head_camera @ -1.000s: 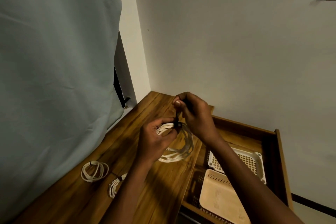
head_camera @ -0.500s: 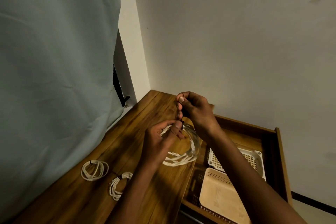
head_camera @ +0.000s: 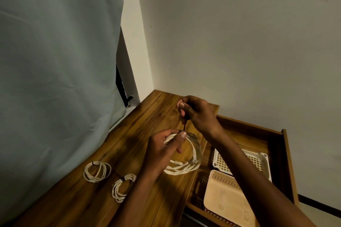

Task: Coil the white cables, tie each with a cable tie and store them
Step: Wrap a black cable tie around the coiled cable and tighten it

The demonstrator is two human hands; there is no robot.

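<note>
The white cable coil [head_camera: 186, 160] is held just above the wooden table [head_camera: 103, 155], with the left hand [head_camera: 162, 151] gripping its top between curled fingers and thumb, and the right hand [head_camera: 197, 112] pinching the black cable tie [head_camera: 184, 125] that runs straight up from the coil. Two already tied coils [head_camera: 97, 171] [head_camera: 122, 186] lie on the table to the left, and to the right there's an open drawer [head_camera: 285, 155] with a white basket [head_camera: 258, 160] and a peach basket [head_camera: 228, 199] inside.

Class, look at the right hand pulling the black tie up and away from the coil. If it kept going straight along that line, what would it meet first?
The right hand pulls the cable tie up and away from the coil. Nothing shows in that line before the white wall, though depth is hard to judge.
</note>
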